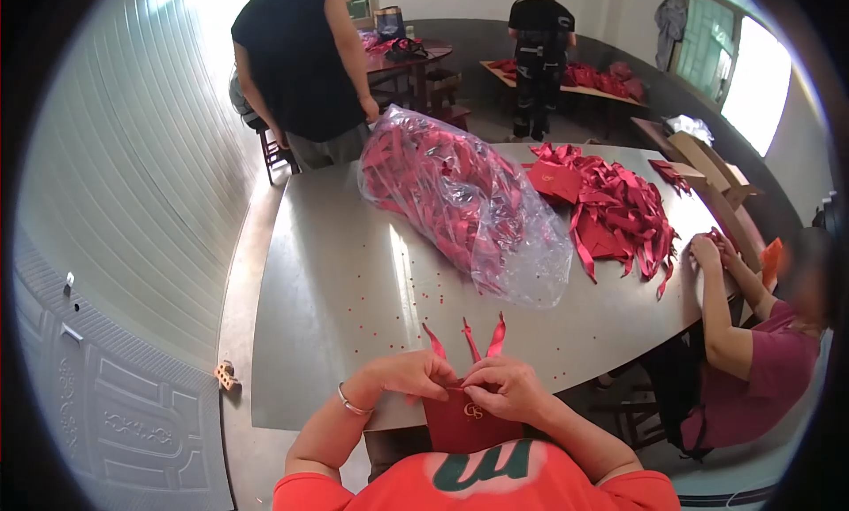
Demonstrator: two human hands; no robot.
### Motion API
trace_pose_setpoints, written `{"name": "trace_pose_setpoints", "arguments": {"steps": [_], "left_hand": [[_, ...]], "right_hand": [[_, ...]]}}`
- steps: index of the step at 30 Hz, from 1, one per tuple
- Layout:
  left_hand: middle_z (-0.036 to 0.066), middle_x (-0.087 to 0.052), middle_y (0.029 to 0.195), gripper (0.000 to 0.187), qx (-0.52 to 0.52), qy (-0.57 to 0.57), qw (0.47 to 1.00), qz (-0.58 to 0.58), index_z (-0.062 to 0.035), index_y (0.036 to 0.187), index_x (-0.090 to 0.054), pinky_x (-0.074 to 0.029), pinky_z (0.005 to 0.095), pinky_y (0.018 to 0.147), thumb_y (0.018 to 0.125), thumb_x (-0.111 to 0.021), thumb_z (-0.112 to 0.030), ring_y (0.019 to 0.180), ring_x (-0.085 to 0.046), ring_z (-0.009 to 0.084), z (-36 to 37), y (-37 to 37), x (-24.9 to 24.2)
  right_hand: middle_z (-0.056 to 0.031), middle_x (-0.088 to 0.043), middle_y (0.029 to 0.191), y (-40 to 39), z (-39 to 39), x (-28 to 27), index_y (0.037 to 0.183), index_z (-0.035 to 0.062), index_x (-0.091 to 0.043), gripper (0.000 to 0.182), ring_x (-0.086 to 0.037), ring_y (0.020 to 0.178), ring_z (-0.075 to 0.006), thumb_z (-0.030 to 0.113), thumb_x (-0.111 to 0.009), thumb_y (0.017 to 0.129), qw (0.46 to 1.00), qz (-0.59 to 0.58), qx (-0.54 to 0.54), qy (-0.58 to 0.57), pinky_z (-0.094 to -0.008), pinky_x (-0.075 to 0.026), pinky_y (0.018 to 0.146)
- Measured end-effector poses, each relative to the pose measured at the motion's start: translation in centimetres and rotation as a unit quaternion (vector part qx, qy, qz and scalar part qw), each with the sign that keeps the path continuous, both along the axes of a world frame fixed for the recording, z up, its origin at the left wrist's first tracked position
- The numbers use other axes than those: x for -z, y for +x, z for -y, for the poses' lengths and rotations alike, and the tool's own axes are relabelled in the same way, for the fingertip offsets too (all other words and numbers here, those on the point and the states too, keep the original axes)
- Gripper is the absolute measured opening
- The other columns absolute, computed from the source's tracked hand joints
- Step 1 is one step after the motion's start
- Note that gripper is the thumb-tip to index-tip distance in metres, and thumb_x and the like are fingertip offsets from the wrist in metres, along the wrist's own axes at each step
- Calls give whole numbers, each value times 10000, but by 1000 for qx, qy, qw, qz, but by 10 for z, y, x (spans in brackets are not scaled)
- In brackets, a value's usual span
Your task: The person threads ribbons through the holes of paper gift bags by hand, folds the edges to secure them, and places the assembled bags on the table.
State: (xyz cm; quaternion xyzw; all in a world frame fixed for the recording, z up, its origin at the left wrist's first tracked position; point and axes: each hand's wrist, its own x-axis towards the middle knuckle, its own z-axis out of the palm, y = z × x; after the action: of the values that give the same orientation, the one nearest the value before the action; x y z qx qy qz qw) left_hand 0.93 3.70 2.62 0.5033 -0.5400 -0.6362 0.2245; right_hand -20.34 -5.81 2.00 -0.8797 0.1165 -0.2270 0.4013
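Note:
A dark red paper gift bag (453, 427) with a gold emblem is between my hands, close to my body at the table's near edge. Red ribbon ends (497, 334) stick up beyond its top edge. My left hand (416, 374) is closed, with thumb and fingers pinching the top of the bag. Beside it my right hand (508, 389) also pinches the top edge, its fingertips almost meeting the left ones. Exactly what the fingertips press on is partly hidden.
A clear plastic sack (460, 202) full of red ribboned bags lies across the metal table (309, 316). To its right is a heap of red ribboned bags (619, 202). Small red dots are scattered nearby. A seated person (761, 361) works at right; another person (296, 69) stands behind the table.

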Motion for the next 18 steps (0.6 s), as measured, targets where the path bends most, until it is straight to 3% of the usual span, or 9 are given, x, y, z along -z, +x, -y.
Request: {"name": "trace_pose_setpoints", "arguments": {"steps": [5,11,18], "left_hand": [[-23,-572,675,154,25,12,1000,-10,-11,974,-657,-386,210,404,862,-636,-116,477,-480,49,-2,0,-4],[-28,-580,695,189,-8,27,999,25,-19,1035,-666,-392,206,414,886,-633,-130,455,-465,50,-2,-5,-6],[21,-666,786,252,-27,65,993,-98,-25,1131,-646,-443,193,458,888,-622,-89,568,-644,90,0,-4,8]], "right_hand": [[-69,-688,847,-4,-3,-6,796,47,-705,63,-647,795,-233,85,-708,745,1000,-6,-6,-12,-322,-510,717],[-72,-684,842,-10,-2,-2,788,45,-700,52,-642,794,-230,73,-702,744,999,9,11,-37,-328,-510,711],[-73,-683,836,-13,3,-2,787,35,-694,45,-646,804,-220,38,-696,742,1000,22,18,9,-324,-508,717]]}}
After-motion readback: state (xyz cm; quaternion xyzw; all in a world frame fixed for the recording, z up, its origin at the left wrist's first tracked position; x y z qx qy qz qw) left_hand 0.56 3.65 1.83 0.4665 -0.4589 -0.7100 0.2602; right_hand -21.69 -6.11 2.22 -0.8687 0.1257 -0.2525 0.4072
